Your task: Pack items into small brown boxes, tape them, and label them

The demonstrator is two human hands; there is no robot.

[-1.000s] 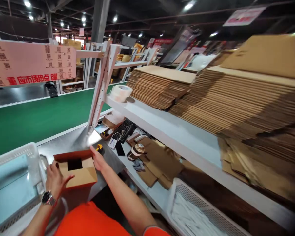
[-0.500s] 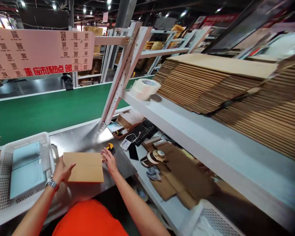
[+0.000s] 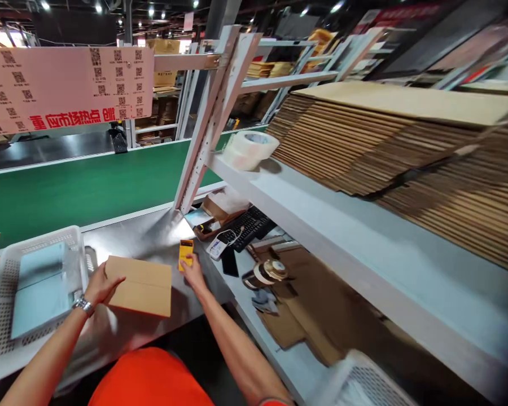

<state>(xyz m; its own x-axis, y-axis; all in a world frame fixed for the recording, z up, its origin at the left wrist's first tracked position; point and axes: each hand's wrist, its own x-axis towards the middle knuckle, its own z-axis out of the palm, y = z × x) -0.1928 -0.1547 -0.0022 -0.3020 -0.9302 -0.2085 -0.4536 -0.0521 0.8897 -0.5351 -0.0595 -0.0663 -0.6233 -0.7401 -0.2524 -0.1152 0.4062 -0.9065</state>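
My left hand [image 3: 100, 286] grips the left side of a closed brown cardboard box [image 3: 141, 287], with the thumb lying over its top. The box is slightly tilted above the metal tabletop [image 3: 131, 234]. To the right of the box, my right hand [image 3: 193, 272] holds a small yellow-and-black tool [image 3: 186, 255] upright between thumb and fingers; its exact kind is unclear. Left of my left hand stands a white perforated basket [image 3: 81, 248], with flat pale-blue packs [image 3: 40, 290] lying in it.
A shelf [image 3: 322, 214] at right carries tape rolls [image 3: 250, 149] and stacked flat cartons [image 3: 364, 146]. On the lower shelf are a keyboard [image 3: 249, 228], a phone [image 3: 229, 263], a bottle [image 3: 266, 273] and cardboard sheets. A green conveyor [image 3: 80, 189] runs behind the table.
My right hand has taken hold of the yellow-and-black tool and turned it upright. The box has shifted slightly left and tilted in my left hand.
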